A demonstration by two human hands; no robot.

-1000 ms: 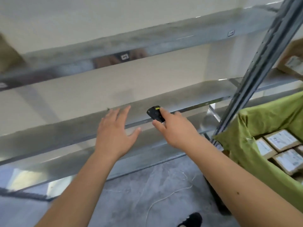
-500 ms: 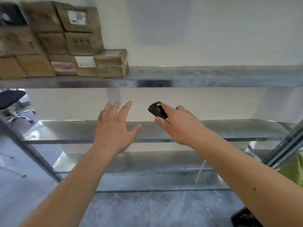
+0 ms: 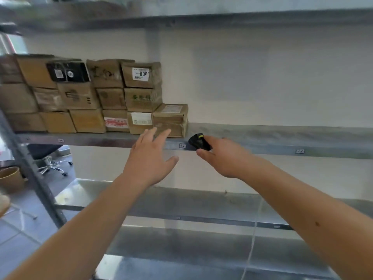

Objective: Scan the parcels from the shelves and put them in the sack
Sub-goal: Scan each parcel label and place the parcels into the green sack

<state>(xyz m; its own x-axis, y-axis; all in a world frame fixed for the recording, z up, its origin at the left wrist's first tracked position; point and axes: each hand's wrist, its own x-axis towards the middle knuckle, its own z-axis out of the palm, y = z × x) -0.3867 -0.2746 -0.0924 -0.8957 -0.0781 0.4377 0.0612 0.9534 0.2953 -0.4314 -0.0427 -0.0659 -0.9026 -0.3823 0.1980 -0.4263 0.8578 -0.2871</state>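
Several brown cardboard parcels (image 3: 141, 98) are stacked at the left of a metal shelf (image 3: 262, 136). The nearest are two flat parcels (image 3: 170, 120) at the stack's right end. My left hand (image 3: 150, 158) is raised with fingers spread, its fingertips just in front of the lower flat parcel, holding nothing. My right hand (image 3: 224, 156) grips a small black scanner (image 3: 198, 142) with a yellow mark, held at the shelf's front edge just right of the stack. The sack is out of view.
Another steel shelf (image 3: 181, 9) runs overhead and bare shelves (image 3: 181, 201) lie below. A grey upright post (image 3: 30, 168) stands at the left. Behind it are an office chair base (image 3: 50, 164) and a brown bucket (image 3: 10, 178) on the floor.
The view has swung up and left, away from the green sack, so the stacked parcels now sit close ahead. Both hands have risen toward the shelf with the parcels; the scanner stays in my right hand.
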